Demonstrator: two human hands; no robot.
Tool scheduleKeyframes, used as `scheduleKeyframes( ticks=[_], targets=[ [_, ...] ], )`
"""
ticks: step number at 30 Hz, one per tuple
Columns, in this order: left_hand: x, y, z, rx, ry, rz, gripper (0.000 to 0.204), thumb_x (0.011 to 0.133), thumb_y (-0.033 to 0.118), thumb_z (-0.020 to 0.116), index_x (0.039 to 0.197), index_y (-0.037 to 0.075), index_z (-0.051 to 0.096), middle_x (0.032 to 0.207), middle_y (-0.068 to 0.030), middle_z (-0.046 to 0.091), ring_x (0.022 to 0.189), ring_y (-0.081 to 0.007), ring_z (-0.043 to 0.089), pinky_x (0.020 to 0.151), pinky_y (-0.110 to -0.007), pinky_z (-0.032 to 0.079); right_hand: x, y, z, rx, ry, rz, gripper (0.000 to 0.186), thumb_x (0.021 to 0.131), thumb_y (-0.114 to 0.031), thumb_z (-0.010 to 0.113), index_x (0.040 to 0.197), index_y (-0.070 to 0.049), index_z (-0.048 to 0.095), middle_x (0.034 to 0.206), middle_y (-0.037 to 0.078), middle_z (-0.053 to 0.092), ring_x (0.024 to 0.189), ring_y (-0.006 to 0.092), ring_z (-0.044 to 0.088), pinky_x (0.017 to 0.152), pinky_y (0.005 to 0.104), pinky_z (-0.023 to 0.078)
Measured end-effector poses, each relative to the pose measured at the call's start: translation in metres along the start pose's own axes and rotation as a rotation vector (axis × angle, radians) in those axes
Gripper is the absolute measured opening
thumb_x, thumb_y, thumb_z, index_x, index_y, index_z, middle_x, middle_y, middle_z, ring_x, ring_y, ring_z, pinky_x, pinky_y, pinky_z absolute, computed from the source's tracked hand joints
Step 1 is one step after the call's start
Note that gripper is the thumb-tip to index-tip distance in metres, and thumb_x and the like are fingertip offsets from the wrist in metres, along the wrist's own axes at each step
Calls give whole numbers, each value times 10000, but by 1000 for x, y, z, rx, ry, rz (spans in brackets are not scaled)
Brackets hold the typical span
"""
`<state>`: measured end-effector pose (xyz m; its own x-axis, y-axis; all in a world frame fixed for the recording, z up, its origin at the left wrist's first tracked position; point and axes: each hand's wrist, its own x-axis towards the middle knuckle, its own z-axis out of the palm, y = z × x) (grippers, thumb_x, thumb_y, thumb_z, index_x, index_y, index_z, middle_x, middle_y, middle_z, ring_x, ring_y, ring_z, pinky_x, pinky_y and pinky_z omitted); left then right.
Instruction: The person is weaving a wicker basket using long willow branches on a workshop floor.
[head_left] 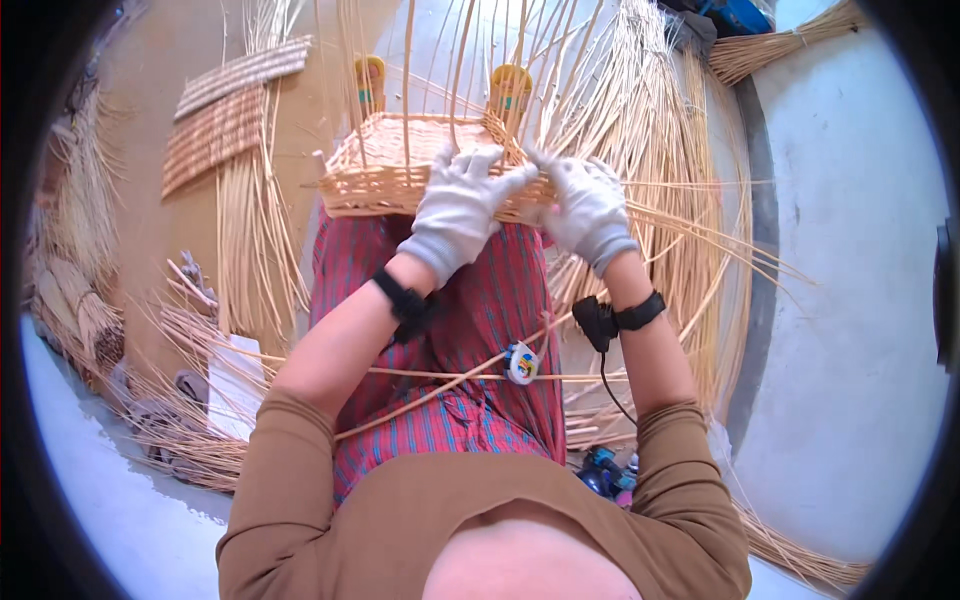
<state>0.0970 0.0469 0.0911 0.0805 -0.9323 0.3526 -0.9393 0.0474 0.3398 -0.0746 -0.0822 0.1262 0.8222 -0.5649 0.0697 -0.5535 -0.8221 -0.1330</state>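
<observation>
A half-woven wicker basket (370,190) with long upright stakes rests across my knees, its near wall facing me. My left hand (462,205), in a white glove, grips the near wall right of its middle, thumb pointing right. At the basket's right corner my right hand (585,205), also gloved, has its fingers curled around the weaving rods. Several rods (700,235) trail out to the right from beneath it. The fingertips of this hand are partly hidden and slightly blurred.
Yellow-edged footwear (511,82) shows beyond the basket. A large spread of loose rods (650,110) lies at right, a bundle (790,42) at far right. Woven panels (215,140) and rods lie at left. Two rods and a round white-and-blue item (521,363) lie across my lap.
</observation>
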Motion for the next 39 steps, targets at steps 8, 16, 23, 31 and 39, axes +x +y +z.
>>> scheduleKeyframes(
  ticks=[8,16,23,31,39],
  targets=[
    [-80,-123,-47,-1046,303,-712,442,957,104,751,1354,64,560,1256,-41,569,1169,-156,525,1058,-322,445,10,-22,-20,-145,-205,211,732,631,-550,895,1229,-208,647,1130,82,700,1178,289,620,1098,456,374],
    [-123,-37,-94,-949,342,-603,259,907,4,747,1141,50,644,1029,-32,609,1031,-138,595,959,-298,499,-88,-5,-25,34,64,169,666,693,-395,911,1272,-191,655,1223,135,682,1257,296,604,1194,445,308],
    [-136,123,-119,-791,-165,38,628,926,116,771,1488,63,495,1253,-171,611,1134,-299,652,972,-411,544,-184,-68,-40,827,879,169,438,879,-305,797,1244,-100,669,1386,147,600,1344,360,553,1187,479,372],
    [-139,72,-137,-688,166,8,599,950,69,745,1493,16,498,1374,-117,618,1246,-234,618,1075,-370,510,-181,-59,-28,743,578,84,221,937,-272,703,922,-52,723,1219,213,664,1273,379,581,1095,464,427],
    [-134,-198,-148,-808,839,-605,643,1051,223,668,1574,-9,376,1428,-128,549,1313,-211,531,1151,-336,411,-173,-44,-25,937,536,28,178,846,-204,703,797,-35,680,1081,156,650,1188,358,646,1022,440,492]
  ],
)
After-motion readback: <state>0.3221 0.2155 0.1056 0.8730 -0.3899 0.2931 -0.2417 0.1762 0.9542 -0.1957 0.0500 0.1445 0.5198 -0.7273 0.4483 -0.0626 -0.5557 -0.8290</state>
